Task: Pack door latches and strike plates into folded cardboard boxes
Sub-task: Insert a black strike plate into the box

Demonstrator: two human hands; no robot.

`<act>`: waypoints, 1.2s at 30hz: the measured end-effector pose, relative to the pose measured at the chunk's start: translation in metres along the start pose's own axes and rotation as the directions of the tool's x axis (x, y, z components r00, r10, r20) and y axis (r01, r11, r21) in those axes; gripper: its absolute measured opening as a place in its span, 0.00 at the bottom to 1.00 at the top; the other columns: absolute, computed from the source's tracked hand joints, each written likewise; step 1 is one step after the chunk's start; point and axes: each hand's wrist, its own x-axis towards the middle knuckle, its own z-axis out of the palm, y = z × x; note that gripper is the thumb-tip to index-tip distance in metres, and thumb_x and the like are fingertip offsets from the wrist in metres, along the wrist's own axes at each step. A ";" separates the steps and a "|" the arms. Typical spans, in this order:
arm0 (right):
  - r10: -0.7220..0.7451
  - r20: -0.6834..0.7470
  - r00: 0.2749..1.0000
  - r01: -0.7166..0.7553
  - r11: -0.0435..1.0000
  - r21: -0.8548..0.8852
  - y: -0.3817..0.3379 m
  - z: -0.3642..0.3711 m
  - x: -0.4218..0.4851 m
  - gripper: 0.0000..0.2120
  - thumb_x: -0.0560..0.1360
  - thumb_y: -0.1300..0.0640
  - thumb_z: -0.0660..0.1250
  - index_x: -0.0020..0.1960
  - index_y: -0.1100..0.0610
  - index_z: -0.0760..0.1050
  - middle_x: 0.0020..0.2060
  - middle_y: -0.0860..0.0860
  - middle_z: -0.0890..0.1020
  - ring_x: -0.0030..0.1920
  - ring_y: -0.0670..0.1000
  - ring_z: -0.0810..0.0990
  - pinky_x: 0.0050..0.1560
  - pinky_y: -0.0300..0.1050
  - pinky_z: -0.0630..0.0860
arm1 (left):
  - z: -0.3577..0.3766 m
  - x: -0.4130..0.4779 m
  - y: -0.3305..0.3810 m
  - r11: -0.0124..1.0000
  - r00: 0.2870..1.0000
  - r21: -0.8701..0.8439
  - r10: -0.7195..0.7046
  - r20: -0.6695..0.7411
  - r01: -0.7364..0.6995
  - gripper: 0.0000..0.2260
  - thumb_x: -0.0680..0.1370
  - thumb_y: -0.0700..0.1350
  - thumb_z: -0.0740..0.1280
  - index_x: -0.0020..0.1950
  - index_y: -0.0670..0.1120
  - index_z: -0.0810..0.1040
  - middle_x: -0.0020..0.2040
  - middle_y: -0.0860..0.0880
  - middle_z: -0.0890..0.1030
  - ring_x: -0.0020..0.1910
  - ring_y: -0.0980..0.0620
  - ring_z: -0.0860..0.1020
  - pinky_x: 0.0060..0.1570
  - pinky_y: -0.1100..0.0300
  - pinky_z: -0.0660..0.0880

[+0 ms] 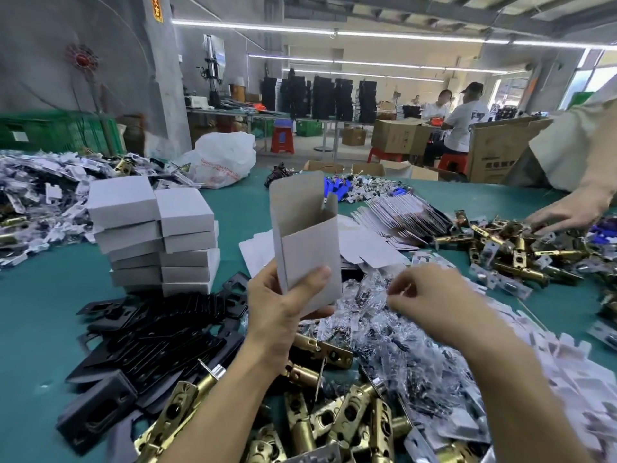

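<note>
In the head view, the left hand [280, 309] grips a folded cardboard box [305, 242] upright over the middle of the green worktop [33, 312], top flap open and nothing visible inside. The right hand [430, 295], just right of it, pinches a clear packet [384, 289] from the crinkled heap. Brass door latches [334, 422] lie near, black strike plates [160, 335] to the left. Filling seems to be just starting; next, the packet must drop through the narrow mouth, then a latch and a plate.
</note>
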 end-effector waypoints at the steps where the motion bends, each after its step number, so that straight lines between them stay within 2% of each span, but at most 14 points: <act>1: 0.050 0.122 0.991 -0.044 0.998 -0.052 0.001 0.008 0.001 0.01 0.75 0.56 0.71 0.46 0.52 0.81 0.42 0.48 0.84 0.38 0.45 0.82 0.44 0.45 0.82 | 0.000 0.000 0.000 1.000 1.000 0.004 0.000 0.001 0.000 0.18 0.61 0.51 0.80 0.47 0.47 0.86 0.49 0.44 0.85 0.44 0.40 0.84 0.31 0.53 0.80; 3: 0.123 0.256 0.959 -0.094 0.988 -0.120 0.001 0.020 0.002 0.13 0.70 0.53 0.77 0.52 0.51 0.78 0.47 0.48 0.82 0.43 0.46 0.81 0.51 0.48 0.81 | 0.001 -0.001 0.000 1.000 1.000 0.010 -0.005 0.014 0.005 0.17 0.61 0.51 0.79 0.47 0.47 0.86 0.48 0.45 0.85 0.44 0.41 0.84 0.30 0.54 0.80; 6: 0.200 0.273 0.941 -0.163 0.975 -0.153 -0.001 0.021 0.001 0.24 0.62 0.52 0.82 0.52 0.48 0.74 0.45 0.45 0.78 0.43 0.44 0.78 0.46 0.45 0.77 | 0.002 -0.001 0.001 1.000 1.000 0.021 -0.023 0.017 0.023 0.16 0.62 0.51 0.79 0.47 0.48 0.86 0.46 0.47 0.85 0.43 0.43 0.85 0.29 0.55 0.80; 8: 0.231 0.235 0.944 -0.190 0.964 -0.187 0.001 0.020 0.001 0.26 0.61 0.49 0.83 0.54 0.48 0.75 0.48 0.45 0.79 0.49 0.48 0.79 0.54 0.49 0.78 | 0.002 -0.001 0.001 0.999 0.999 0.034 -0.038 0.006 0.038 0.14 0.63 0.49 0.80 0.47 0.48 0.86 0.45 0.48 0.85 0.42 0.43 0.85 0.29 0.55 0.80; 10: 0.262 0.199 0.944 -0.222 0.954 -0.202 0.004 0.017 0.000 0.22 0.64 0.49 0.81 0.54 0.48 0.76 0.49 0.47 0.80 0.50 0.49 0.79 0.58 0.51 0.78 | 0.001 -0.001 0.000 0.997 0.998 0.047 -0.059 -0.001 0.059 0.13 0.65 0.48 0.79 0.48 0.49 0.86 0.45 0.49 0.85 0.42 0.43 0.85 0.29 0.55 0.80; 13: 0.267 0.185 0.946 -0.239 0.958 -0.161 0.011 0.013 -0.001 0.14 0.71 0.56 0.76 0.54 0.49 0.76 0.47 0.48 0.79 0.41 0.46 0.79 0.46 0.44 0.78 | 0.000 -0.002 0.000 0.994 0.996 0.071 -0.086 -0.008 0.086 0.15 0.64 0.50 0.79 0.49 0.48 0.86 0.45 0.48 0.85 0.42 0.43 0.84 0.30 0.55 0.80; 15: 0.266 0.174 0.948 -0.250 0.962 -0.112 0.013 0.011 0.000 0.14 0.71 0.62 0.76 0.52 0.51 0.77 0.47 0.50 0.79 0.38 0.46 0.79 0.39 0.41 0.77 | 0.000 -0.002 0.000 0.991 0.995 0.084 -0.103 0.000 0.103 0.14 0.65 0.49 0.79 0.48 0.49 0.86 0.45 0.48 0.85 0.42 0.44 0.85 0.30 0.55 0.80; 18: 0.255 0.153 0.955 -0.247 0.967 -0.065 0.010 0.005 -0.001 0.16 0.68 0.65 0.78 0.52 0.54 0.79 0.44 0.53 0.82 0.36 0.47 0.82 0.32 0.38 0.75 | -0.001 -0.002 -0.001 0.985 0.991 0.107 -0.133 0.007 0.132 0.13 0.65 0.48 0.78 0.49 0.48 0.86 0.45 0.48 0.85 0.43 0.44 0.85 0.31 0.55 0.80; 23: 0.094 0.105 0.990 -0.106 0.987 0.123 0.003 -0.018 -0.009 0.19 0.70 0.64 0.76 0.59 0.52 0.80 0.43 0.50 0.83 0.33 0.46 0.81 0.25 0.32 0.71 | -0.002 -0.001 -0.002 0.976 0.982 0.109 -0.190 -0.003 0.189 0.15 0.63 0.47 0.78 0.49 0.49 0.85 0.43 0.51 0.85 0.41 0.48 0.84 0.30 0.55 0.79; 26: -0.111 -0.072 0.991 0.127 0.944 0.305 -0.004 -0.033 -0.018 0.14 0.74 0.63 0.72 0.53 0.47 0.81 0.41 0.46 0.85 0.40 0.43 0.83 0.43 0.37 0.80 | -0.002 -0.001 -0.001 0.972 0.978 0.118 -0.207 0.037 0.202 0.13 0.62 0.47 0.78 0.46 0.50 0.86 0.43 0.49 0.85 0.39 0.49 0.84 0.29 0.55 0.78; 28: -0.204 -0.316 0.926 0.333 0.834 0.439 -0.012 -0.041 -0.025 0.14 0.74 0.65 0.70 0.48 0.45 0.81 0.41 0.45 0.86 0.42 0.43 0.84 0.46 0.39 0.82 | -0.002 -0.002 0.000 0.968 0.971 0.133 -0.223 0.087 0.211 0.15 0.59 0.49 0.79 0.45 0.50 0.86 0.41 0.48 0.85 0.37 0.48 0.83 0.27 0.56 0.78; 31: -0.235 -0.608 0.758 0.560 0.712 0.423 -0.020 -0.042 -0.028 0.14 0.76 0.65 0.70 0.50 0.46 0.81 0.40 0.46 0.85 0.42 0.46 0.84 0.43 0.37 0.82 | 0.000 -0.005 0.002 0.958 0.945 0.174 -0.262 0.196 0.229 0.18 0.59 0.51 0.78 0.46 0.49 0.85 0.43 0.48 0.85 0.38 0.46 0.84 0.26 0.57 0.77; 33: -0.224 -0.711 0.667 0.610 0.712 0.348 -0.025 -0.036 -0.025 0.13 0.77 0.65 0.69 0.53 0.48 0.80 0.42 0.43 0.84 0.40 0.45 0.84 0.40 0.38 0.82 | 0.001 -0.007 0.004 0.947 0.913 0.216 -0.292 0.284 0.236 0.17 0.61 0.50 0.78 0.48 0.48 0.85 0.44 0.46 0.85 0.39 0.45 0.84 0.26 0.57 0.77; 36: -0.284 -0.778 0.560 0.636 0.749 0.185 -0.029 -0.028 -0.019 0.12 0.77 0.64 0.70 0.56 0.50 0.79 0.44 0.46 0.84 0.39 0.44 0.84 0.40 0.39 0.81 | 0.004 -0.010 0.005 0.935 0.868 0.251 -0.331 0.370 0.250 0.14 0.62 0.49 0.78 0.46 0.49 0.85 0.43 0.44 0.85 0.38 0.45 0.84 0.27 0.58 0.77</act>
